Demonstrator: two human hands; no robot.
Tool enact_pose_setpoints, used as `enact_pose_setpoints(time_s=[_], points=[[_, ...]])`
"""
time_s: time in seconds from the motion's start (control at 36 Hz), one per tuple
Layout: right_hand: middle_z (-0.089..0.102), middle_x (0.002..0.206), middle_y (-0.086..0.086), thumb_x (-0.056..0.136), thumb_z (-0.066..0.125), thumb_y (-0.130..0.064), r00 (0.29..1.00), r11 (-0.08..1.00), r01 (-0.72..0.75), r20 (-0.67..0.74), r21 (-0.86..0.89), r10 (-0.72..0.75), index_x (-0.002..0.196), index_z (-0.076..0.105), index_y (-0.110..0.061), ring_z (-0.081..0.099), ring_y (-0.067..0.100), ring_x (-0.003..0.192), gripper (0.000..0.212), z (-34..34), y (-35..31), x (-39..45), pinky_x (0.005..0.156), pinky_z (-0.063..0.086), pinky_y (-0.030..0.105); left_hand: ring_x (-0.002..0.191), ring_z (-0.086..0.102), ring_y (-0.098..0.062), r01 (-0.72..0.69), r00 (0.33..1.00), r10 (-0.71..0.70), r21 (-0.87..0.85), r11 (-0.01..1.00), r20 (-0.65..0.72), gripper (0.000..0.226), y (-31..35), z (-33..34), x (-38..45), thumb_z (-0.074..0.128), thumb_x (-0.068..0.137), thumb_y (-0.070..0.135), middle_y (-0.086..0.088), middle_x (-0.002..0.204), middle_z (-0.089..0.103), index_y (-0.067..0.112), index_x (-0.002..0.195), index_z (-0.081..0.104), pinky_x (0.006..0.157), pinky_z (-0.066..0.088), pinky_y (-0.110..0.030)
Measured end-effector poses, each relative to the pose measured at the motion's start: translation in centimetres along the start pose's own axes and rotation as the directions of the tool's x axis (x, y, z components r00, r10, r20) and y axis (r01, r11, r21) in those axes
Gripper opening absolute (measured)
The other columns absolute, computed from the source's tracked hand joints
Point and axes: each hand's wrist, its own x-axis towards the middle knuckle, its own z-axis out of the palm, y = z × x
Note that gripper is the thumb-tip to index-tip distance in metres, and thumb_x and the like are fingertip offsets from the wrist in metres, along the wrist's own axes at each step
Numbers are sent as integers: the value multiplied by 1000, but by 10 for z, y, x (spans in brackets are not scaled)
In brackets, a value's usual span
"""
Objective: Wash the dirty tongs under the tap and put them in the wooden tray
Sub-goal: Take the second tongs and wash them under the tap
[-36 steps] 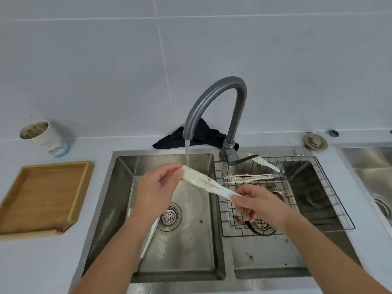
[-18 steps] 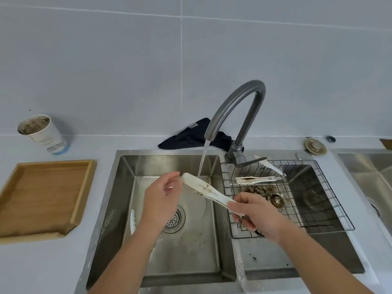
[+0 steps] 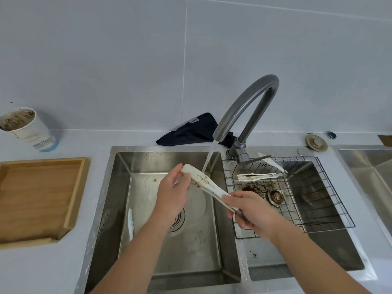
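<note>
White tongs (image 3: 206, 184) streaked with brown dirt are held slantwise over the left sink basin (image 3: 148, 240), just under the water running from the grey tap (image 3: 248, 107). My left hand (image 3: 172, 197) pinches their upper tip. My right hand (image 3: 251, 210) grips their lower handle end. Two more dirty white tongs (image 3: 256, 176) lie on the wire rack (image 3: 322, 200) over the right basin. Another white tong (image 3: 130, 223) lies in the left basin. The wooden tray (image 3: 38, 198) sits on the counter at the left with nothing in it.
A soiled paper cup (image 3: 25, 126) stands behind the tray. A dark cloth (image 3: 193, 130) lies behind the tap. A brass plug (image 3: 316, 142) sits at the back right. A third basin (image 3: 369, 172) shows at the right edge.
The view has shifted left, so sink and tap sit further right. Both hands keep their hold on the tongs, which stay near the running water.
</note>
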Motion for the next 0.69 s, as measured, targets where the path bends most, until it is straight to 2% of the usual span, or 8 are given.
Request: enact_pose_setpoints(time_s=[0.11, 0.31, 0.36, 0.42, 0.5, 0.53, 0.61, 0.69], points=[[60, 66, 6, 99, 63, -24, 999, 999, -30, -39, -36, 28, 98, 66, -4, 37, 13, 42, 21, 6, -2, 10, 41, 28, 22, 105, 67, -10, 52, 998, -53, 16, 999, 37, 51, -13, -2, 14, 55, 102, 25, 3, 135, 60, 25, 151, 44, 101, 54, -40], [59, 63, 6, 98, 64, -24, 993, 994, -89, -84, -64, 84, 99, 67, -4, 37, 13, 41, 20, 15, -7, 29, 42, 24, 24, 107, 67, -11, 155, 986, -153, -16, 988, 66, 51, -31, -3, 36, 57, 100, 26, -1, 137, 60, 27, 150, 45, 101, 54, -39], [58, 62, 5, 98, 64, -24, 990, 991, -111, -98, -78, 104, 102, 66, -2, 36, 14, 42, 23, 16, -9, 37, 43, 23, 25, 115, 64, -14, 181, 982, -178, -51, 982, 70, 59, -34, -2, 42, 61, 98, 24, -3, 137, 58, 23, 153, 40, 100, 54, -37], [58, 61, 5, 97, 65, -26, 988, 988, -122, -111, -96, 111, 99, 66, -3, 36, 14, 41, 23, 18, -10, 43, 43, 22, 26, 120, 61, -14, 193, 977, -186, -58, 979, 107, 70, -34, 0, 44, 68, 93, 30, -2, 143, 52, 23, 155, 36, 101, 54, -36], [58, 61, 6, 97, 66, -27, 983, 986, -135, -136, -103, 121, 91, 65, -7, 36, 15, 40, 21, 20, -11, 54, 43, 23, 25, 129, 54, -12, 233, 958, -220, -52, 971, 187, 111, -32, 6, 44, 82, 71, 46, 7, 157, 39, 29, 160, 18, 112, 44, -42], [58, 61, 7, 96, 66, -28, 982, 984, -139, -145, -108, 123, 90, 64, -7, 36, 15, 40, 22, 21, -12, 56, 43, 23, 25, 132, 52, -12, 245, 950, -231, -42, 969, 210, 120, -32, 8, 43, 85, 68, 45, 8, 158, 37, 31, 161, 10, 115, 40, -42], [58, 63, 8, 96, 66, -29, 981, 979, -147, -148, -143, 126, 91, 63, -8, 36, 14, 39, 22, 21, -13, 64, 43, 23, 25, 135, 47, -11, 273, 940, -248, -80, 959, 233, 124, -37, 16, 47, 86, 76, 27, 4, 157, 40, 32, 160, -5, 118, 33, -38], [58, 62, 6, 96, 66, -30, 982, 978, -150, -140, -147, 130, 90, 62, -8, 36, 13, 39, 23, 21, -12, 67, 42, 24, 25, 130, 49, -10, 257, 952, -232, -106, 961, 200, 127, -39, 23, 51, 88, 74, 20, 1, 160, 35, 29, 161, -4, 114, 38, -35]])
